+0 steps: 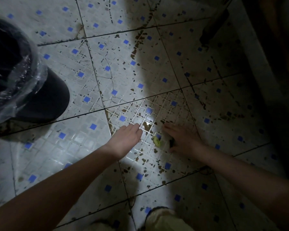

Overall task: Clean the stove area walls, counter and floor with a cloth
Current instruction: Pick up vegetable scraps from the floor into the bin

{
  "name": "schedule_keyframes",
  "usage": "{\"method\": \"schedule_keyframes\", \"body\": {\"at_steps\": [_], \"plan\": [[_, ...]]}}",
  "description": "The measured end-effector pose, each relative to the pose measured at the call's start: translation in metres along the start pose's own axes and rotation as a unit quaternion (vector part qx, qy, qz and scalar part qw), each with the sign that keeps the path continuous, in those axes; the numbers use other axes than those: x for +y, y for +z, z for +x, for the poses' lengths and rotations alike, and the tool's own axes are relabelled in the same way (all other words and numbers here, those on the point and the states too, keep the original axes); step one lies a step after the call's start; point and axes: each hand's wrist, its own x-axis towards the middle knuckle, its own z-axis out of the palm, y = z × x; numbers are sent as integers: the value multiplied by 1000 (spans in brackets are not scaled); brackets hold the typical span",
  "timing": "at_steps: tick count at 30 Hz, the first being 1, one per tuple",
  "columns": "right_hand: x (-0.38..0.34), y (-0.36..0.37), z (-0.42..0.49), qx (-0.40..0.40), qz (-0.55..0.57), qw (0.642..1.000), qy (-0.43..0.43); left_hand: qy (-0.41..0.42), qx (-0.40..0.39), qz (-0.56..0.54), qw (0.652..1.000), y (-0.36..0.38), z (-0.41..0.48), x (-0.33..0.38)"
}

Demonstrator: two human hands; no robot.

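Note:
The white floor tiles (83,144) with small blue squares are spotted with brown grime, thickest around a wet brown patch (147,125). My left hand (126,140) reaches over the floor with flat, straight fingers whose tips are near that patch; it holds nothing. My right hand (182,139) lies in shadow just to the right, low over the tile with fingers spread. A small yellow-green scrap (157,141), cloth or sponge, lies on the floor between the two hands, close to my right thumb. Something small and dark (171,142) sits at that thumb; what it is does not show.
A black waste bin (45,97) with a clear plastic liner stands at the left. A dark cabinet base (284,80) and a pale kerb run along the right side. A dark leg or bar (213,27) stands at the upper right. My shoe (160,217) is at the bottom edge.

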Motion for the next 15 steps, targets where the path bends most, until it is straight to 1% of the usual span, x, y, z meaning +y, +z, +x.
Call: {"method": "schedule_keyframes", "body": {"at_steps": [4, 9, 15], "plan": [[2, -4, -2, -7, -8, 1000, 0, 3, 32, -8, 999, 2, -1, 3], [4, -1, 1, -12, -10, 1000, 4, 2, 36, -20, 999, 1, -1, 4], [-1, 2, 2, 9, 8, 1000, -9, -1, 32, -19, 999, -2, -5, 3]]}}
